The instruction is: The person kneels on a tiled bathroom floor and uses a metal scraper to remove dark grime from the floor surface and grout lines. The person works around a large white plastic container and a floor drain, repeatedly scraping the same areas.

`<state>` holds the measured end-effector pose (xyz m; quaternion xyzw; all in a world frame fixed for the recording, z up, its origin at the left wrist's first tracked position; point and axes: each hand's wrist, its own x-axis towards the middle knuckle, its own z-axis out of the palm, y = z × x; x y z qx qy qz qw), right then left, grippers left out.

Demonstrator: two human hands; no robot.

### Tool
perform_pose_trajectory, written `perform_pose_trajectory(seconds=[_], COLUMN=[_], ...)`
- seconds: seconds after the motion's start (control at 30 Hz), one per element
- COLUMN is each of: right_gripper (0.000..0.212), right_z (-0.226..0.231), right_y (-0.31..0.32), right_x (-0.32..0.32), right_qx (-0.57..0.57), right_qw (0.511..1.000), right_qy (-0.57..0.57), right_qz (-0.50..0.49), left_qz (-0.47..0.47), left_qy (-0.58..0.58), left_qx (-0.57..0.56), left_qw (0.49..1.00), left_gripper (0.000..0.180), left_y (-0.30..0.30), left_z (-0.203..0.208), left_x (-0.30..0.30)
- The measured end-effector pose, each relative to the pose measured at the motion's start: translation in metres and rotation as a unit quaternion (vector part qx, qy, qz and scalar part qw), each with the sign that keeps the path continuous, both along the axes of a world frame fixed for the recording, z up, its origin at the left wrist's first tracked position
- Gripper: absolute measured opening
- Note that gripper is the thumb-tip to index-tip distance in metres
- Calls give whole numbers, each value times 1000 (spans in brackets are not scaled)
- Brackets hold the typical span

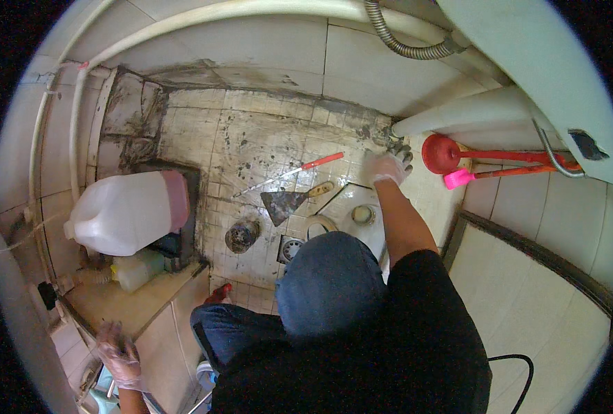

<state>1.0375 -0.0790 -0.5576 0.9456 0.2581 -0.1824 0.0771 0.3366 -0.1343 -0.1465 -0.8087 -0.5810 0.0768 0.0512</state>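
My right hand (391,167), in a clear glove with dark smears on its fingers, reaches down beside the foot of a thick white pipe (469,114). Its fingers look apart, though the hand is partly blurred, and I see nothing held. On the left, my gloved left hand (119,355) rests at the edge of a tan ledge (123,303), fingers loosely spread. Between them on the dirty tiled floor lie a scraper (284,204) with a wooden handle and a thin metal tool with a red handle (322,161). A dark, grimy round container (242,235) stands nearer me.
A large white jug (123,210) with pinkish liquid and a smaller yellow-capped bottle (137,270) stand left. A floor drain (290,249) and a tape roll (320,225) lie near my knee. Rightward are a red plunger (441,154) and a pink brush (458,179).
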Motion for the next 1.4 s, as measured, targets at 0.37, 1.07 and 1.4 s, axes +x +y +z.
perform_pose_trajectory(seconds=[0.37,1.07,1.4], right_gripper=[102,84,91], right_z=[-10,45,5], right_y=[41,43,-7], right_x=[-12,-34,-40], right_qx=[-72,-186,-4], right_qw=[995,958,984], right_qy=[64,129,92], right_qz=[-31,176,153], left_qz=[-24,-6,-37], left_qy=[21,31,31], left_qx=[-12,-17,4], left_qw=[999,999,999], left_gripper=[42,44,45], left_y=[9,-8,4], left_z=[1,5,12], left_x=[-1,-41,-31])
